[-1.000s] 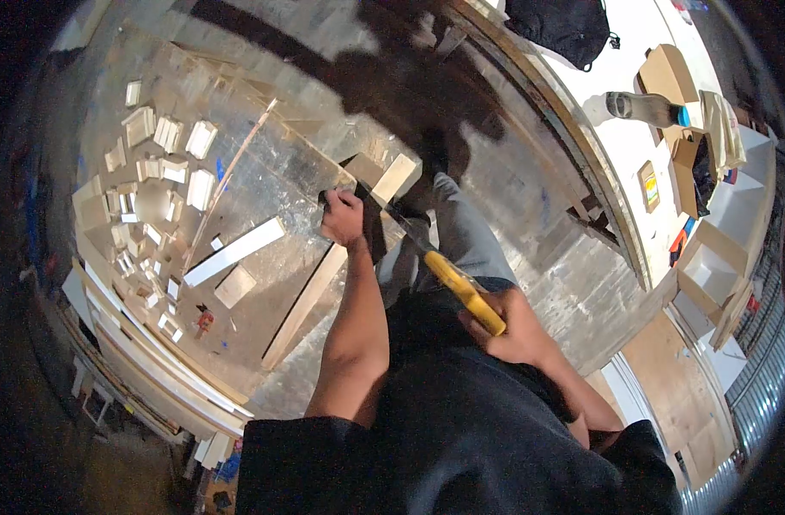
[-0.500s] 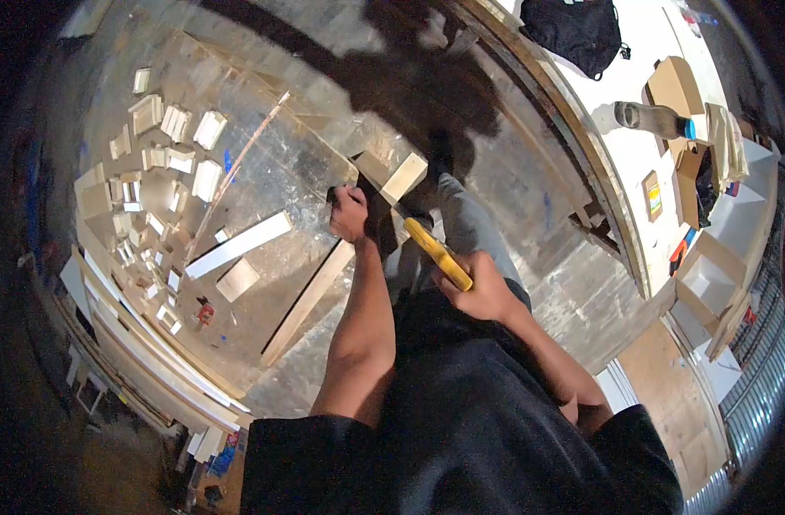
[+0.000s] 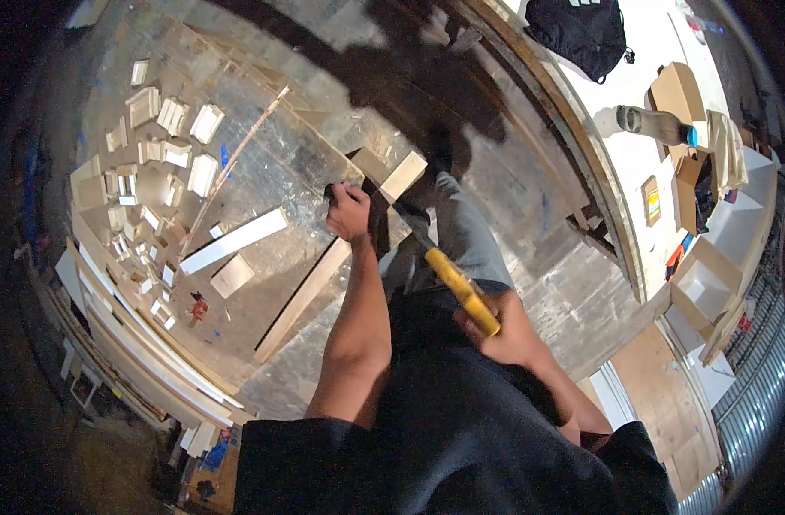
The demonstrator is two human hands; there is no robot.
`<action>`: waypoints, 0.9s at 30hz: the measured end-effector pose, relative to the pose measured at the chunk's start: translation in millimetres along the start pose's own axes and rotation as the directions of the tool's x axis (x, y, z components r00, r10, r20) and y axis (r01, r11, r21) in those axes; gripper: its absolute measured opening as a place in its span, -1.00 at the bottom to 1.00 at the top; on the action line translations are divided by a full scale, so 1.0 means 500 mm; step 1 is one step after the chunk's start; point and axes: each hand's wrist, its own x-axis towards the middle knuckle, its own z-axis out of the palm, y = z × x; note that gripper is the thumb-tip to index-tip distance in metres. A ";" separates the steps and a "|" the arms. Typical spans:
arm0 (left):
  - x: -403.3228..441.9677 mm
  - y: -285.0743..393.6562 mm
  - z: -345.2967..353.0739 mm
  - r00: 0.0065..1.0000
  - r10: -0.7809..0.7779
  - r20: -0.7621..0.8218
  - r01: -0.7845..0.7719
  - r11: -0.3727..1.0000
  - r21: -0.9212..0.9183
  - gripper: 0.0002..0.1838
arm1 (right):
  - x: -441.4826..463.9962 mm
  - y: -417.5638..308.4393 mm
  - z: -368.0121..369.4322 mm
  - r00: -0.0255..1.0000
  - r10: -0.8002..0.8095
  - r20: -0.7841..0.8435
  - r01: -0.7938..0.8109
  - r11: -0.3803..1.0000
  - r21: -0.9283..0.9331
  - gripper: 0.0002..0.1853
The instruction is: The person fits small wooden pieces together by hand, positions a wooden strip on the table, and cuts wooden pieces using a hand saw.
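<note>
My right hand is wrapped round the yellow handle of a handsaw. Its grey blade points up and left, toward a pale wooden block. Whether the teeth touch wood is hard to see in the dark shadow there. Left of the block, my left hand is closed, fingers curled over a dark edge that I cannot make out. A long wooden strip runs down and left from just below that hand. My leg is beside the blade, close to the block.
Many small wooden pieces lie at the left. Nearer are a white strip, a short board and a red tool. A white table at the right bears a black bag and a bottle.
My right hand has drawn the handsaw back, down and to the right, so more of the blade shows. My left hand has stayed in nearly the same place.
</note>
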 end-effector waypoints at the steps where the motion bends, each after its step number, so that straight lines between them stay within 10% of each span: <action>1: -0.002 0.003 -0.011 1.000 0.000 -0.014 0.000 1.000 0.020 -0.82 | -0.001 0.023 0.006 0.999 0.046 0.013 -0.046 0.998 0.037 -0.76; 27: -0.002 0.008 -0.002 1.000 -0.011 -0.007 0.011 1.000 -0.005 -0.82 | 0.016 0.049 0.035 0.997 0.020 -0.070 -0.017 0.999 0.033 -0.77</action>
